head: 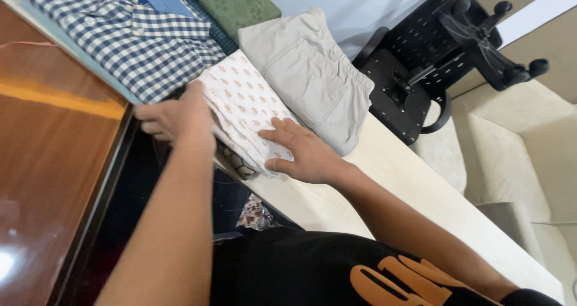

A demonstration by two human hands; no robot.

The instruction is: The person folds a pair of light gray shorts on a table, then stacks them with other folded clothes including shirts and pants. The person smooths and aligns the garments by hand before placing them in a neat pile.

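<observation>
A folded white garment with small orange motifs [240, 98] lies on a pale table [384, 174]. My left hand [177, 116] grips its left edge, fingers curled around the fold. My right hand [303, 153] lies flat on its near right corner, fingers spread and pressing down. Under the white garment another patterned fabric [237, 165] shows at the table's edge. Folded beige trousers [312, 77] lie right beside it.
A blue-and-white checked shirt [129, 32] and a green patterned shirt [234, 2] lie folded at the back. A glossy brown wooden surface [48, 156] is at the left. An overturned black office chair [445, 47] stands beyond the table on the right. A patterned cloth [255, 213] hangs below the edge.
</observation>
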